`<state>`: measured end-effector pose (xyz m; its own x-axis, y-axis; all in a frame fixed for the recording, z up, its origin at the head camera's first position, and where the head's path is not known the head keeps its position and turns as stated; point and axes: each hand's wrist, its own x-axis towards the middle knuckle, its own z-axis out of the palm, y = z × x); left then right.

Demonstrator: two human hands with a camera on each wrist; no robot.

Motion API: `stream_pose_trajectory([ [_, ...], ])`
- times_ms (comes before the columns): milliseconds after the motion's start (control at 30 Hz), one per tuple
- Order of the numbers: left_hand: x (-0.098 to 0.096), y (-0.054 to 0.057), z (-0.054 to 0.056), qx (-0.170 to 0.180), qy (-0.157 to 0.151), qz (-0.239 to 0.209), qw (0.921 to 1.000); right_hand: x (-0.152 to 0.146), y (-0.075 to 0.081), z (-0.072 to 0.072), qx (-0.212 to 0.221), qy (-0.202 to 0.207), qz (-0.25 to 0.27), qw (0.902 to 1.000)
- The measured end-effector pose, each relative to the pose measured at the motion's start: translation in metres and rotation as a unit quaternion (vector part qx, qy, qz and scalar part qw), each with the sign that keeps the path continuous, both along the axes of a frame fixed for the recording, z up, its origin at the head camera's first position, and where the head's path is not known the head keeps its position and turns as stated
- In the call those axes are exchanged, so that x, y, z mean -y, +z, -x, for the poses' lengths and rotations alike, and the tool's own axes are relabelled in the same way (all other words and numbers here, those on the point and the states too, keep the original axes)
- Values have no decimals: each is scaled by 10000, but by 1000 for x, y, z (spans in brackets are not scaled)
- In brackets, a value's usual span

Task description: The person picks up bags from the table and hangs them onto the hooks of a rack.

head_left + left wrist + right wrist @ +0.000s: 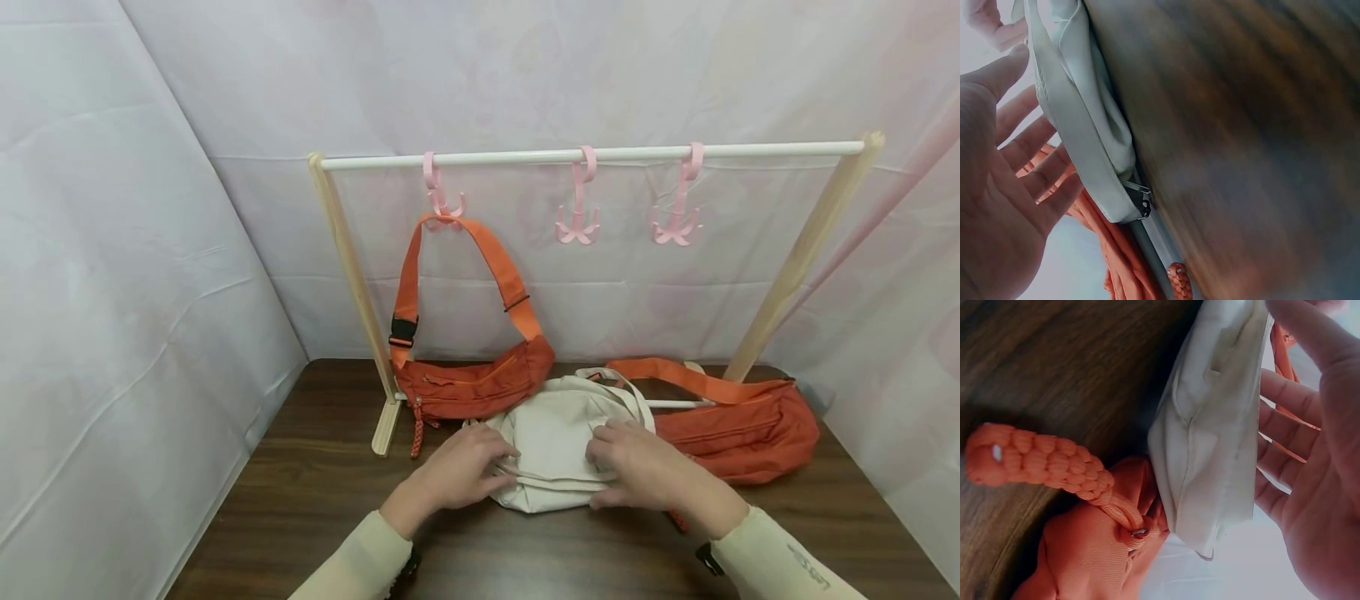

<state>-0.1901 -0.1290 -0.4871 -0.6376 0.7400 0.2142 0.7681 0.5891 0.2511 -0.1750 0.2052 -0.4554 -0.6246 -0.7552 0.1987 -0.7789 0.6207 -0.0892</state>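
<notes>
A cream fabric bag (558, 429) lies on the table in the middle of the head view, its strap looped up at the back. My left hand (467, 467) rests at its left side, fingers (1025, 140) fairly straight against the fabric. On the opposite side, my right hand (637, 467) touches the bag with extended fingers (1285, 419). A zipper pull (1136, 187) shows at one end of the cream bag in the left wrist view. Behind the left hand, an orange waist bag (480, 383) hangs by its strap from a pink hook (446, 202).
A second orange bag (742, 433) lies at the right, its braided pull (1041, 462) sticking out over the table (315, 500). Behind stands a rack with a white rail (510, 157) and wooden posts (806, 258). Two more pink hooks, a middle one (578, 200) and a right one (678, 200), hang bare.
</notes>
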Motion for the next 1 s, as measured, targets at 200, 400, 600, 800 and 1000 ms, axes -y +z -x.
stream_pose_trajectory([
  [200, -2, 0, -1, -146, -25, 284, 9995, -2, -2, -1, -1, 6, -335, 9994],
  [400, -5, 1, -1, -105, 38, 569, 9983, -2, -3, 0, 134, 27, -440, 9989],
  [600, -7, 2, -2, -146, 107, 819, 9965, -4, 4, -2, 687, -18, -291, 9972],
  [800, -6, 3, -4, -110, 61, 713, 9974, -9, 20, -6, 1080, -81, -21, 9941],
  [1000, -1, 11, -2, 199, 54, 164, 9997, -14, 40, -7, 956, 28, 300, 9950],
])
